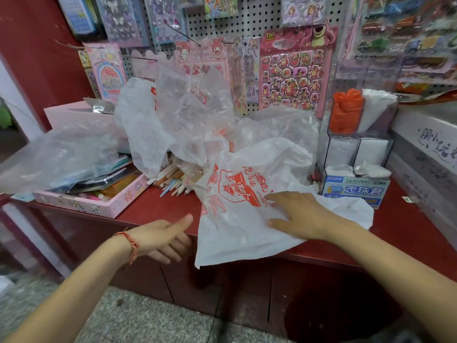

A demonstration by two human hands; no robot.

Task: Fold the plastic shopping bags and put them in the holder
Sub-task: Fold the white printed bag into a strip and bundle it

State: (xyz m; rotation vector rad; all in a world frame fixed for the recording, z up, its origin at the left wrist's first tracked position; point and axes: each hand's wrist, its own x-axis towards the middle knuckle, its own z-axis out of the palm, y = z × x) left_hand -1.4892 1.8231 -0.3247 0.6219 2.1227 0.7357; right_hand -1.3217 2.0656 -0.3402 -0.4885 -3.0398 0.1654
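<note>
Right grip [299, 214] flat on the bag [237, 233], left grip [160, 237] slack, empty; bag overhanging the worktop [160, 207] front edge may slip off

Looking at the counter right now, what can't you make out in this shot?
Head view:
- Pile of clear bags: overlapping and translucent, so no count.
- Pencils: far ends hidden under that pile.
- Pink tray: contents veiled by a clear bag.
- Holder: lower compartments hazy white, contents unclear.
- White printed bag: part covered by the right hand.
</note>
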